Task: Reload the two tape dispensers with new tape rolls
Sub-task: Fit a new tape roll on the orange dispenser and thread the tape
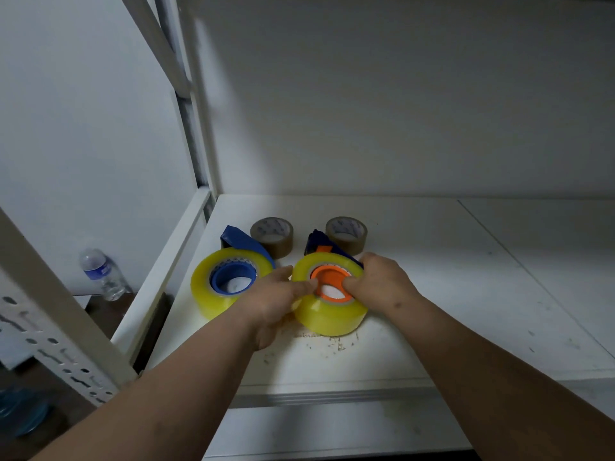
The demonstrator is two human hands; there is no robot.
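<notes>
Two blue tape dispensers lie on a white shelf (432,294). The left dispenser (244,242) carries a yellow tape roll (209,294) on a blue hub. The right dispenser (321,242) carries a second yellow roll (327,316) on an orange hub (329,277). My left hand (276,297) grips the left side of this roll, its thumb at the hub rim. My right hand (379,281) grips the roll's right side, with its fingers curled over the top edge toward the hub. Two brown tape rolls (273,236) (347,232) stand behind the dispensers.
The shelf sits in a white metal rack with a perforated upright (56,347) at the left and a back wall close behind. A plastic water bottle (101,274) stands on the floor to the left. Small debris (332,341) lies on the shelf in front of the right roll.
</notes>
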